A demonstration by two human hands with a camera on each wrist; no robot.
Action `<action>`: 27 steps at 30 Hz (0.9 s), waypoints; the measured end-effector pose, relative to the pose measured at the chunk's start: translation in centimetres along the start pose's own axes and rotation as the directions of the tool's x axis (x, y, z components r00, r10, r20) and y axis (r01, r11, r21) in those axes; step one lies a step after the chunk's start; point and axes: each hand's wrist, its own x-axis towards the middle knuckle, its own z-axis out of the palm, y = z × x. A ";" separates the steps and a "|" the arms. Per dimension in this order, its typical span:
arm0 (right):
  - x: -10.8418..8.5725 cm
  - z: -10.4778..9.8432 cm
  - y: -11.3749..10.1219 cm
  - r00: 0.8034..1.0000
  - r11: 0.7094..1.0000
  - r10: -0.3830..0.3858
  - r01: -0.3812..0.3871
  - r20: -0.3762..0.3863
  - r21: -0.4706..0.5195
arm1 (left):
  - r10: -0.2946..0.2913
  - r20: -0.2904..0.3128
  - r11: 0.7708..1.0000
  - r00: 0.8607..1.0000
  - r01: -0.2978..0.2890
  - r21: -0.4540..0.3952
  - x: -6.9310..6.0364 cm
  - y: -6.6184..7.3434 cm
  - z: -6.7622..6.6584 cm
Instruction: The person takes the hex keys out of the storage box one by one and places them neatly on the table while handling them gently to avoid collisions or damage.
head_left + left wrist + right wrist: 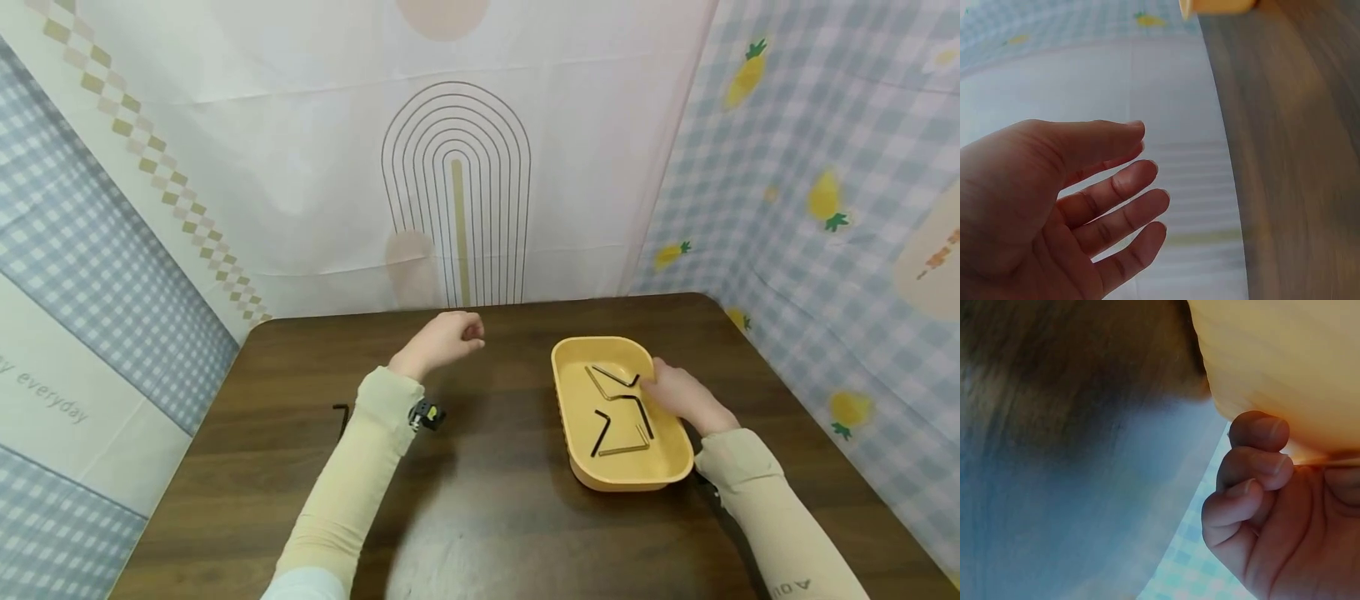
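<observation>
My right hand (678, 392) grips the right rim of a yellow plastic basket (630, 485). In the right wrist view, its curled fingers (1260, 465) lie against the basket's wall (1285, 369). Inside the basket are several L-shaped hex keys, some black, like this black hex key (602, 433), and others gold, like this gold hex key (624, 450). My left hand (438, 340) hovers over the back middle of the table, its fingers loosely bent around nothing. Left of that forearm lies another black hex key (343, 417), partly hidden by the sleeve.
Everything is over a dark wooden table (480, 500). A white printed cloth (322, 167) hangs behind its back edge, and checked cloth (810, 275) covers the right side. The left forearm wears a small black wrist device (427, 414).
</observation>
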 end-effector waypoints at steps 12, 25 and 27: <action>0.0 0.3 -0.1 1.000 1.000 -0.015 0.015 -0.017 -0.012 | 0.168 0.065 0.981 0.984 -0.173 0.086 4.0 6.9 4.1; 0.3 0.4 0.2 0.999 0.999 -0.020 0.019 -0.040 -0.027 | 0.315 0.186 0.925 0.931 -0.345 0.159 5.6 11.9 7.6; 0.3 0.4 0.2 0.999 1.000 -0.016 0.016 -0.040 -0.021 | 0.335 0.211 0.913 0.918 -0.371 0.167 5.7 12.6 8.3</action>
